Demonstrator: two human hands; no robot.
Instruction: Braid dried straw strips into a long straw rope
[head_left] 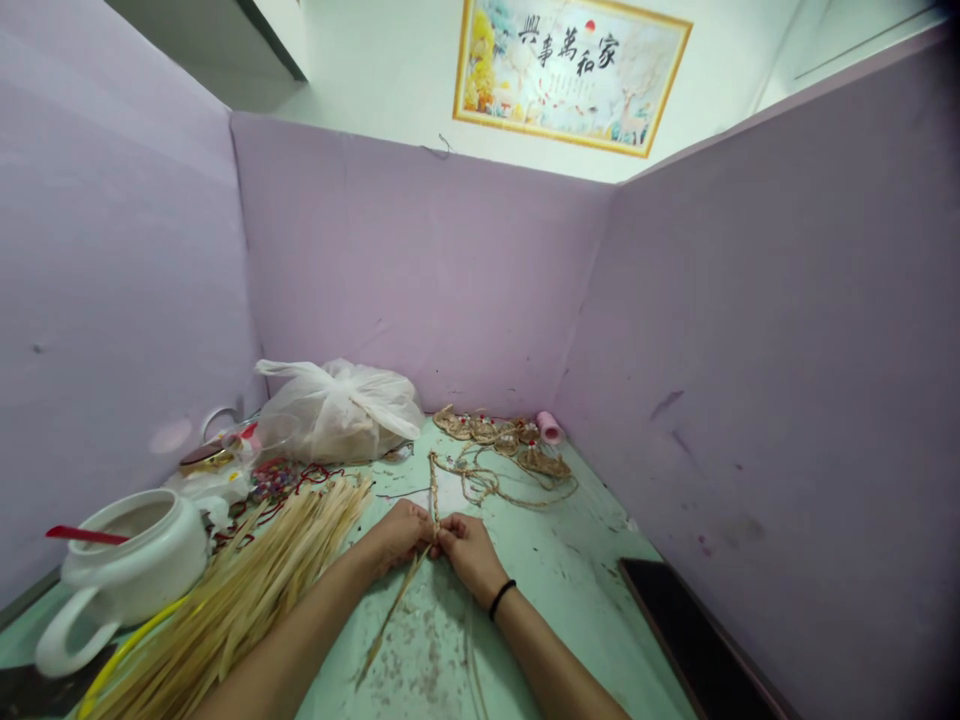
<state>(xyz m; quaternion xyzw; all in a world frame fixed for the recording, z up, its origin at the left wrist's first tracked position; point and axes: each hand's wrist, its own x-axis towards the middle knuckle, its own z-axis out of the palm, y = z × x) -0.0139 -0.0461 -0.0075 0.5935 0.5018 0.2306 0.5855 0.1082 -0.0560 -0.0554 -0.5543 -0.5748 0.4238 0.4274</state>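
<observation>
A thin straw braid (434,490) runs away from me along the middle of the table, and both hands meet at its near end. My left hand (405,530) is closed in a pinch on the braid from the left. From the right, my right hand (466,545) pinches the same spot, with a black band on its wrist. Loose straw strands (390,628) trail from the fingers toward me. Past the hands, a long braided cord (487,485) lies in loops joined to the far end. A bundle of dry straw (262,560) lies left of my left forearm.
At the left stands a white pot (142,560) with a red-handled utensil in it. Behind it are a knotted white plastic bag (341,410) and beads (274,480). Woven ornaments (487,430) and a pink thread spool (550,428) sit at the back. A dark flat object (690,630) lies right; purple panels (435,270) enclose the table.
</observation>
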